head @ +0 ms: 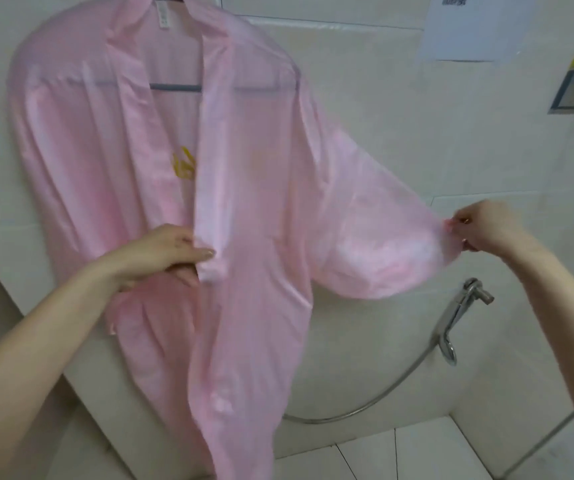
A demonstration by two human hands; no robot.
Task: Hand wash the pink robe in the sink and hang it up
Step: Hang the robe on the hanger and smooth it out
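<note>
The robe (261, 306) hangs on a hanger (174, 87) against the tiled wall, its long axis straight down, so washing looks done and only smoothing seems left. The left hand (171, 252) is nearer the body of the garment. With thumb on top and fingers beneath, it grips the front band (209, 188) at about waist height. The right hand (483, 228), well out to the right, pinches the sleeve (382, 244) at its cuff and holds it stretched sideways above the tap (469, 292). Any next tug likely runs along that sleeve, away from the shoulder.
</note>
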